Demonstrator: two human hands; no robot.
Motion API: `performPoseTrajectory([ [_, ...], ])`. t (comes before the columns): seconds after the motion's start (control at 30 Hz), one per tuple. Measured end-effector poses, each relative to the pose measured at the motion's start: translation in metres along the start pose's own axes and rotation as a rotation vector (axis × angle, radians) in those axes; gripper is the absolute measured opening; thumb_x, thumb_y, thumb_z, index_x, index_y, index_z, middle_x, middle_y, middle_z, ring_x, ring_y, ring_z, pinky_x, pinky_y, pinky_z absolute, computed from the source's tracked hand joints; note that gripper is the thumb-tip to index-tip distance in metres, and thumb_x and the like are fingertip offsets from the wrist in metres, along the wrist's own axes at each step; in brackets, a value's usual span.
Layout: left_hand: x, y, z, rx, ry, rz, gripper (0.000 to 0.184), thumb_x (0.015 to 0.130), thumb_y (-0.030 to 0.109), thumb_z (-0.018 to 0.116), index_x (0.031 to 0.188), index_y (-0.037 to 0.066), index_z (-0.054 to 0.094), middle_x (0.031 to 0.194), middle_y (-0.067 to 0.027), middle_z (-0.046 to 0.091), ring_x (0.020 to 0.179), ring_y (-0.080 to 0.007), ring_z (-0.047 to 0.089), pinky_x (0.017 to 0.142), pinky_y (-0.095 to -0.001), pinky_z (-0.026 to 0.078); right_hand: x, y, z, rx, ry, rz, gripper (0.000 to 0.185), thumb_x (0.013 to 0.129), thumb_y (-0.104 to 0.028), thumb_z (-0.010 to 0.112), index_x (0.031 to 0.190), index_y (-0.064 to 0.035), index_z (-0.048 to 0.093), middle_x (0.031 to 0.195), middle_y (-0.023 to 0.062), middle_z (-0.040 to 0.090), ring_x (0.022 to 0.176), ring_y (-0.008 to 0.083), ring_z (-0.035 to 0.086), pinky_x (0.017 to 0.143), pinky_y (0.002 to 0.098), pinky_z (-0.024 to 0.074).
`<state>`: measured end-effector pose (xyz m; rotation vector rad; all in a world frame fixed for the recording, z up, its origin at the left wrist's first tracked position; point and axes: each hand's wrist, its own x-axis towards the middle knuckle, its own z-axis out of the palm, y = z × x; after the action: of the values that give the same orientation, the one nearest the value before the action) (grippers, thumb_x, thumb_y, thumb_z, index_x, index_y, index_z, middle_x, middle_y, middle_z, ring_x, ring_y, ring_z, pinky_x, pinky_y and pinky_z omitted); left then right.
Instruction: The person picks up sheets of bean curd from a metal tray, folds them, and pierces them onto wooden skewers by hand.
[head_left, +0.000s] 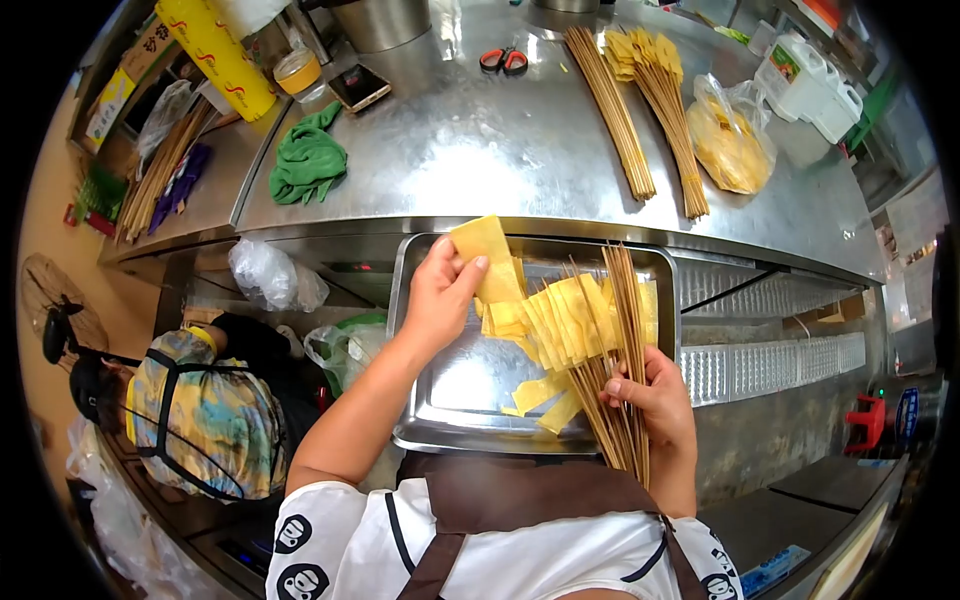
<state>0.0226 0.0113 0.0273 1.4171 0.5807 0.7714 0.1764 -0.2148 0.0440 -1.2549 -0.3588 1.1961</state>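
My left hand (442, 295) pinches a flat, square yellow tofu sheet (480, 245) between thumb and fingers, above a steel tray (450, 410). My right hand (655, 400) is wrapped round a bundle of thin bamboo skewers (625, 320). Several of these skewers carry folded yellow tofu pieces (570, 320) at their far ends; others are bare. More loose tofu strips (560, 410) lie in the tray, below the threaded ones. Part of the pile beneath my left hand is hidden.
On the steel table (440, 130) lie a green cloth (308, 155), a phone (360, 88), scissors (503, 62), bare skewers (610, 115), filled skewers (670, 120) and a plastic bag of yellow pieces (728, 140). Another person (205, 410) is low at the left.
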Motion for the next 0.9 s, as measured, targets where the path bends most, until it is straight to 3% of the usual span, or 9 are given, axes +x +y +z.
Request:
performPoseTrajectory([
  [0.07,0.008,0.003,0.011,-0.239,0.046,-0.047,0.021,0.091,0.005,0.049,0.111,-0.002,0.045,0.097,-0.0090,0.062,0.086,-0.0103,0.059,0.074,-0.0245,0.048,-0.001,-0.002,0.003,-0.023,0.004,0.000,0.019,0.073,0.005,0.065,0.084,-0.0019,0.050,0.070,0.0067,0.058,0.058,0.0121,0.054,0.058,0.0247,0.0461],
  [0.2,0.021,0.002,0.035,-0.305,0.027,-0.031,0.017,0.091,0.005,0.050,0.106,-0.001,0.047,0.092,-0.0070,0.063,0.080,-0.0093,0.059,0.071,-0.0238,0.049,-0.005,-0.004,0.003,-0.032,-0.026,-0.014,0.023,0.072,0.005,0.066,0.087,-0.0015,0.049,0.070,0.0059,0.056,0.058,0.0129,0.057,0.059,0.0245,0.0485],
  [0.77,0.013,0.022,0.061,-0.178,0.025,0.050,0.017,0.090,0.005,0.052,0.106,-0.001,0.049,0.093,-0.0079,0.065,0.082,-0.0077,0.058,0.071,-0.0220,0.047,-0.004,-0.003,0.001,-0.033,-0.035,0.018,0.022,0.074,0.004,0.066,0.086,-0.0017,0.048,0.071,0.0062,0.057,0.060,0.0115,0.055,0.057,0.0233,0.0454],
  [0.9,0.003,0.013,0.067,-0.073,0.012,0.164,0.017,0.091,0.007,0.052,0.105,-0.001,0.051,0.093,-0.0081,0.065,0.082,-0.0072,0.059,0.072,-0.0215,0.047,-0.004,-0.003,0.002,-0.029,-0.033,0.029,0.022,0.074,0.004,0.066,0.086,-0.0017,0.048,0.071,0.0059,0.057,0.060,0.0113,0.055,0.057,0.0228,0.0452],
])
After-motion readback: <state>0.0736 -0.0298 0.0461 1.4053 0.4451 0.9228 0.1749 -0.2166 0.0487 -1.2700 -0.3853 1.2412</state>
